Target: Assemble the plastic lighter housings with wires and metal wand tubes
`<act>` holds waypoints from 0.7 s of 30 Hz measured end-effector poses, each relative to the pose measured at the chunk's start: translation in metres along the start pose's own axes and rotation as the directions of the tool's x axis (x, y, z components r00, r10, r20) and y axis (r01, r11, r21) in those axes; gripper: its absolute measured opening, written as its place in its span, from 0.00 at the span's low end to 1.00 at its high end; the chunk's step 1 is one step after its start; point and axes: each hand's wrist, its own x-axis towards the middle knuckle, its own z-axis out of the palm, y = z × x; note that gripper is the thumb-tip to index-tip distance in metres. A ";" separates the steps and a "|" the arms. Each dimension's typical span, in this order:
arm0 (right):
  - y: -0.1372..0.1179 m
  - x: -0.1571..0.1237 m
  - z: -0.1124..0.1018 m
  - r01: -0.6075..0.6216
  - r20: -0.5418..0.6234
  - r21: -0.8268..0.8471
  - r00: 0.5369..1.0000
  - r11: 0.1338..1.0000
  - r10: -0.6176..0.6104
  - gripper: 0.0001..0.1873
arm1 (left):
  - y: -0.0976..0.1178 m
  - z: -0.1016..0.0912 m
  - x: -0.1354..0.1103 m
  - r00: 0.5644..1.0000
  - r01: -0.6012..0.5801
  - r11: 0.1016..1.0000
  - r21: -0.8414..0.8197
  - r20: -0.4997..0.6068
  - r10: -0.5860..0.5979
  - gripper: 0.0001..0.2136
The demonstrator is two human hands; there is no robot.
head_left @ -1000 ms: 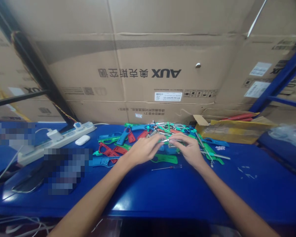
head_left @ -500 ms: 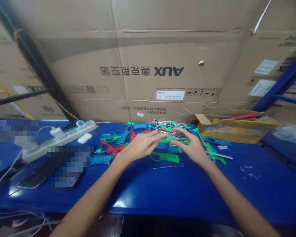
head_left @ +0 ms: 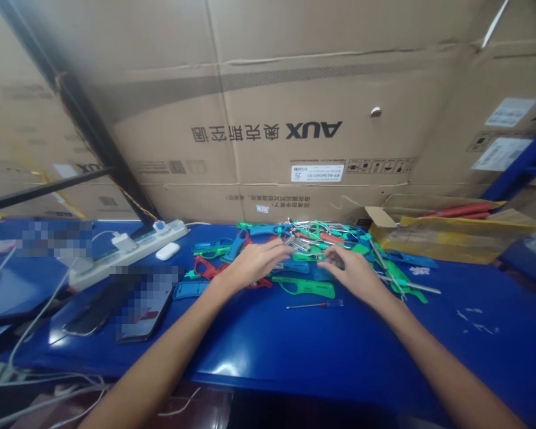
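My left hand (head_left: 259,262) reaches over the left side of a pile of plastic and metal parts, fingers stretched out, with nothing plainly held. Metal tubes and wires (head_left: 301,243) lie by its fingertips. My right hand (head_left: 351,271) is over the pile's right side, with fingers curled toward the thumb; anything inside them is hidden. Beneath and around both hands are gun-shaped lighter casings: a green casing (head_left: 306,287) in front, a red casing (head_left: 208,268) and a blue casing (head_left: 191,289) to the left. A small screwdriver (head_left: 315,304) rests in front of the green casing.
A power strip (head_left: 131,253), a white earbud case (head_left: 167,251) and a dark phone (head_left: 147,313) are on the left of the blue table (head_left: 268,351). An open yellow-taped box (head_left: 455,238) stands back right. Cardboard (head_left: 268,89) walls the back.
My right hand has curled its fingers and dipped slightly into the pile. My left hand stays over the parts, fingers slightly lower. The whole view has shifted a little.
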 end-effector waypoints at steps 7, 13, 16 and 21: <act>-0.018 -0.001 0.007 0.008 0.038 0.122 0.999 0.993 -0.013 0.10 | -0.002 0.001 -0.012 0.977 0.104 0.968 -0.227 -0.157 -0.141 0.11; -0.020 -0.002 0.016 -0.041 -0.055 0.260 0.997 0.965 0.058 0.12 | 0.002 0.001 -0.009 0.978 0.094 0.963 -0.253 -0.157 -0.137 0.11; -0.020 -0.002 0.017 -0.022 -0.036 0.220 0.999 0.975 0.030 0.10 | 0.005 0.003 -0.010 0.980 0.050 0.971 -0.232 -0.177 -0.093 0.11; -0.028 -0.003 0.016 0.013 -0.020 0.132 1.000 0.991 -0.010 0.07 | 0.005 0.002 -0.010 0.981 0.018 0.988 -0.156 -0.191 -0.048 0.11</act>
